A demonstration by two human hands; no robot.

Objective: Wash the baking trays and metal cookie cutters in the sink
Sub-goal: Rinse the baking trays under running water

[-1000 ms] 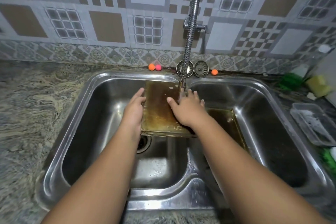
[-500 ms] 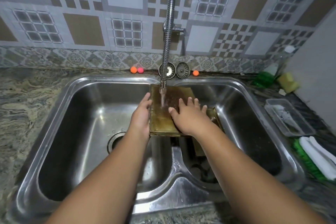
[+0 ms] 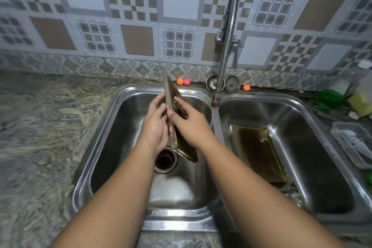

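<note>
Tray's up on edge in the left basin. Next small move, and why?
Probably lower the tray to lean on the left basin wall and let go. The left hand and right hand hold it on edge above the drain, no water visibly reaches it, and a second tray waits in the right basin.

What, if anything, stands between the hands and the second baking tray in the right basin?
Nothing lies on that second tray. Only the sink divider, with the faucet nozzle above it, separates the basins. However, the left hand and right hand both hold the upright tray in the left basin.
</note>
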